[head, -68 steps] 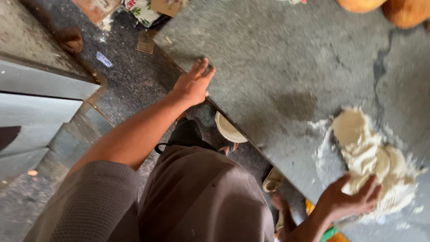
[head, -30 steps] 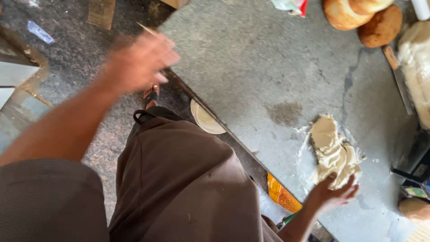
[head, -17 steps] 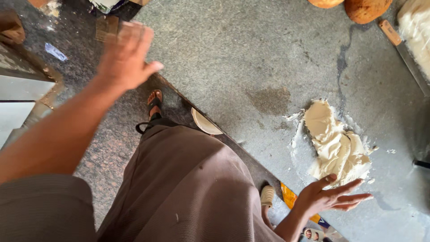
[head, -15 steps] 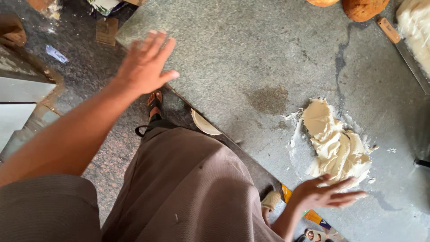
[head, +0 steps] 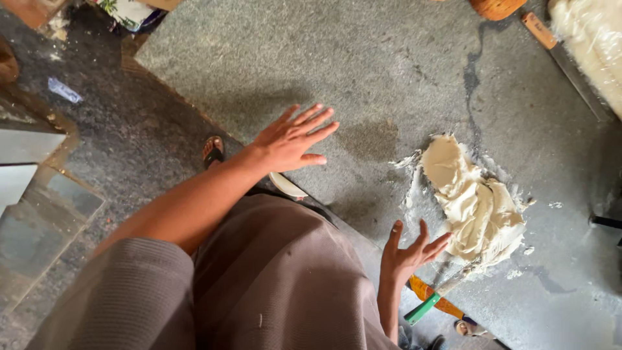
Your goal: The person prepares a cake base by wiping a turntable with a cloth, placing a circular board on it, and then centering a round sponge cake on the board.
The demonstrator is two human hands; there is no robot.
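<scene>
Looking straight down, the view takes in a grey stone worktop [head: 402, 71] with a pale, cream-coloured lump of dough [head: 476, 204] lying on it toward the right, smeared at its edges, with small crumbs scattered just beside it. The left hand [head: 291, 139] is stretched out flat over the near edge of the worktop, palm down, fingers spread and straight; its grip is wide open and holds nothing, and whether the palm touches the stone or hangs just above it cannot be told. It sits well apart from the dough, with a darker damp-looking patch [head: 369, 139] on the stone between them. The right hand [head: 408, 253] is raised at the worktop's near edge, fingers splayed and slightly curled, grip open and empty, its fingertips just beside the lower left rim of the dough; contact cannot be made out. Below that hand a tool with a green handle [head: 424, 308] lies slanted, its other end reaching toward the dough. At the top right a knife with a wooden handle [head: 541, 32] lies next to a larger pale mass [head: 593, 39] at the frame's edge. The person's brown garment [head: 278, 279] fills the lower middle, and a sandalled foot [head: 212, 150] shows on the dark floor [head: 110, 123] beside the worktop
</scene>
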